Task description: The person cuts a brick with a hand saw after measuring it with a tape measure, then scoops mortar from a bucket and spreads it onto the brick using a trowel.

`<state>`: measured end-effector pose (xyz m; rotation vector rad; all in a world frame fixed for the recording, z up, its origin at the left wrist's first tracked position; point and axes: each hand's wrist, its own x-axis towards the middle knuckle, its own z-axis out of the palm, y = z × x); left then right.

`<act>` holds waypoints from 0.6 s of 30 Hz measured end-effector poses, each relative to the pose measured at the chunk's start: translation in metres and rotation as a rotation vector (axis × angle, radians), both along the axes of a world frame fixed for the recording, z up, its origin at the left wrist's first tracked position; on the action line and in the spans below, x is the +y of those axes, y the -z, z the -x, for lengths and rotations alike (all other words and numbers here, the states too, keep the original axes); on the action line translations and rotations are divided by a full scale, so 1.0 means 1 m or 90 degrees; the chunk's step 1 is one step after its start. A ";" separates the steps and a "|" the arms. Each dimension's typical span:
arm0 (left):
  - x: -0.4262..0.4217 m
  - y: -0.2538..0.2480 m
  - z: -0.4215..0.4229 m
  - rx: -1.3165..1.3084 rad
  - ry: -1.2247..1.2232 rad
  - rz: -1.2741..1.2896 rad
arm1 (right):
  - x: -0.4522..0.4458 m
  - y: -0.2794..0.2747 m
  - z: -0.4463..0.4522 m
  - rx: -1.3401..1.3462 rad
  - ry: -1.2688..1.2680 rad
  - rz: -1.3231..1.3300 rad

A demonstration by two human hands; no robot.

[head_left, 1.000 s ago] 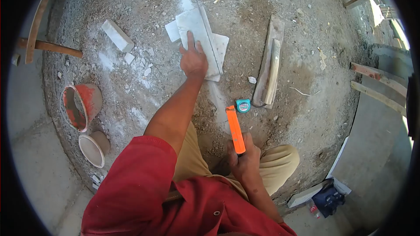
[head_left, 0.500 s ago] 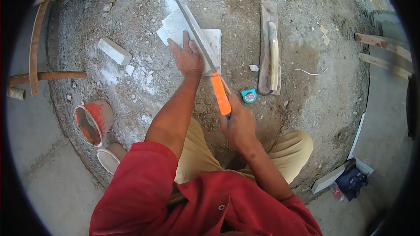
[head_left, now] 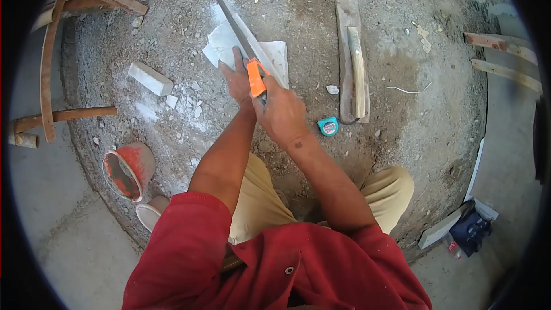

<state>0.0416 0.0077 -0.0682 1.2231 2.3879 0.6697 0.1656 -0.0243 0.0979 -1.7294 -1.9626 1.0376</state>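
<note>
My right hand [head_left: 282,116] is wrapped round the orange handle of a handsaw [head_left: 256,77]. The saw's long blade slants up and left across a pale white block [head_left: 225,41] on the ground. On the block's left part lies my left hand [head_left: 236,82], palm down with its fingers stretched out, close beside the blade and partly covered by the handle. A flat white piece [head_left: 275,56] shows to the right of the blade. White dust surrounds the far end. How deep the blade sits in the block I cannot tell.
A white offcut [head_left: 150,78] and crumbs lie to the left, above a red-stained bucket [head_left: 143,167]. Rightward are a teal tape measure [head_left: 328,127] and a wooden stick [head_left: 357,74] on a plank [head_left: 346,11]. Timber pieces [head_left: 47,74] stand at the left edge.
My right hand has pushed the saw forward and left, bringing its handle beside my left hand. The left hand stays on the block. The view has shifted slightly.
</note>
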 end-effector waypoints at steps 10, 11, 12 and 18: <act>-0.004 -0.025 -0.012 0.065 -0.038 0.107 | -0.073 -0.038 -0.058 -0.016 0.019 0.148; 0.004 -0.030 -0.013 0.035 -0.048 0.111 | -0.033 -0.015 -0.024 -0.004 0.027 0.079; 0.010 -0.031 -0.013 0.036 -0.042 0.095 | -0.006 0.000 -0.004 0.007 0.033 0.008; 0.007 -0.028 -0.012 0.023 -0.057 0.102 | -0.120 -0.057 -0.082 -0.008 0.034 0.130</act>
